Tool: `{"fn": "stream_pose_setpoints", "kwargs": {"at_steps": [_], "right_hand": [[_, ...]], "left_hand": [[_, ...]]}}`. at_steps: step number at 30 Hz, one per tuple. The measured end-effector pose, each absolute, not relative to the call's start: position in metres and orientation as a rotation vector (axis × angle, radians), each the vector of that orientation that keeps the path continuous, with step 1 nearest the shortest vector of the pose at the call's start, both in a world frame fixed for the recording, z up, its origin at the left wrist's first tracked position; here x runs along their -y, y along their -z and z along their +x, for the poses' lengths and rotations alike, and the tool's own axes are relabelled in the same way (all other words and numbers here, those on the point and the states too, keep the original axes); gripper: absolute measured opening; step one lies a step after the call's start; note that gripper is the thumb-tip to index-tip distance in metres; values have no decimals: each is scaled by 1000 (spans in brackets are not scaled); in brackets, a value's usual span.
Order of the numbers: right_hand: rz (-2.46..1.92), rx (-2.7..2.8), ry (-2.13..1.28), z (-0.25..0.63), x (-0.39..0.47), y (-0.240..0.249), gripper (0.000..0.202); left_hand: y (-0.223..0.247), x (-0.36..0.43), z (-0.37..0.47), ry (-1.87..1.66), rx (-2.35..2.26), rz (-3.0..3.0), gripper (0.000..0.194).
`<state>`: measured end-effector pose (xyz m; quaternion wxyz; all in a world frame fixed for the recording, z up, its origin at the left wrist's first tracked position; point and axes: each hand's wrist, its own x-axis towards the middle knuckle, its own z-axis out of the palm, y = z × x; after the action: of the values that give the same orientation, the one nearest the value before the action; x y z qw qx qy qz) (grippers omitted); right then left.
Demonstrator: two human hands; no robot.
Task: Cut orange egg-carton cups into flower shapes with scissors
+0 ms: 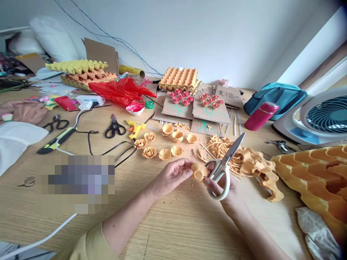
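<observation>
Carton cup between both hands above table, round base facing wearer; work looks partway. Done: three layered roses, several petal-cut cups beside them. Remaining, by judgement: held cup, plus cups not yet layered. Left hand pinches cup's left side, thumb in front. Right hand grips scissors, blades angled up and away, thumb near cup's right edge. Forearms converge from below.

A pale, bluish wall spans the top of the frame, with a brighter strip at upper right; below stretches a light wood-grained bench
</observation>
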<state>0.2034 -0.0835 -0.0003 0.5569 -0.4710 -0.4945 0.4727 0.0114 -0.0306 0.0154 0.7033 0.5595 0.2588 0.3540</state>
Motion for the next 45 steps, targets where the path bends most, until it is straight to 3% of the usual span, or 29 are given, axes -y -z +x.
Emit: {"fn": "stream_pose_setpoints", "kwargs": {"at_steps": [11, 22, 27, 35, 45], "right_hand": [[-1146, 1343, -1075, 206, 82, -3, 29], [-1225, 1422, -979, 209, 89, -9, 23], [-1263, 1461, -890, 208, 90, -7, 28], [-1273, 1475, -864, 208, 90, -7, 31], [-1262, 1500, -888, 206, 91, -7, 22]], "left_hand": [[-11, 29, 11, -708, -518, 1082, 28], [-34, -1, -25, -1452, -1028, 1539, 17], [-32, -7, -33, -1533, -1161, 1690, 12], [-20, 4, -21, -1245, -1107, 2337, 11], [-23, 16, -29, -1019, -1259, 2602, 11]]}}
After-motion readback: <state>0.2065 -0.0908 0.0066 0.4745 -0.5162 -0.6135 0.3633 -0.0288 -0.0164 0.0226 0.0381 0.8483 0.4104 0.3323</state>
